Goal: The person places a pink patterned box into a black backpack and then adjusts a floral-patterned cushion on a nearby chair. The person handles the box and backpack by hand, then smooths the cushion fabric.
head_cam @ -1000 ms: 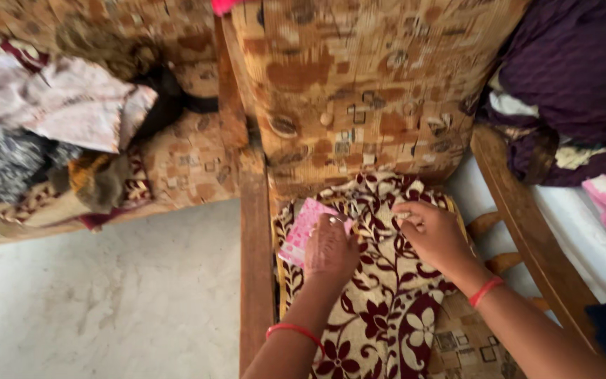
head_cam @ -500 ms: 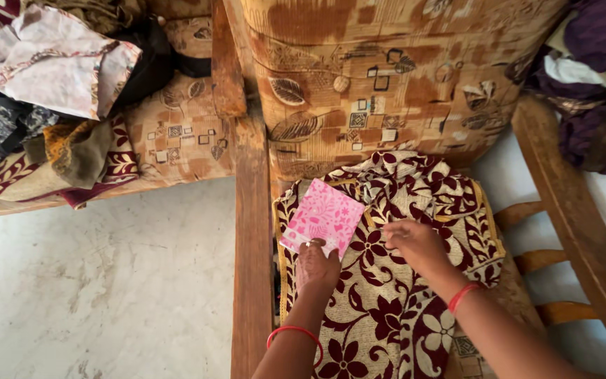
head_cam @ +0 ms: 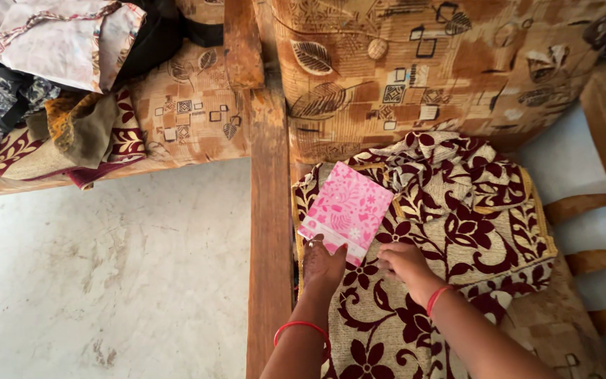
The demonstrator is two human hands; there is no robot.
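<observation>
The left hand (head_cam: 322, 265) pinches the lower edge of a flat square pink packet with a pale floral print (head_cam: 346, 211), thumb and fingers closed on it, so the packet lies tilted on a cream cloth patterned with maroon flowers and vines (head_cam: 457, 238). The right hand (head_cam: 402, 261) rests just beside it on the cloth, fingers curled down against the fabric; whether it grips a fold cannot be told. The cloth covers the seat of a brown patterned sofa with a wooden armrest (head_cam: 269, 210). On the neighbouring seat lies a heap of mixed clothes (head_cam: 43, 84).
</observation>
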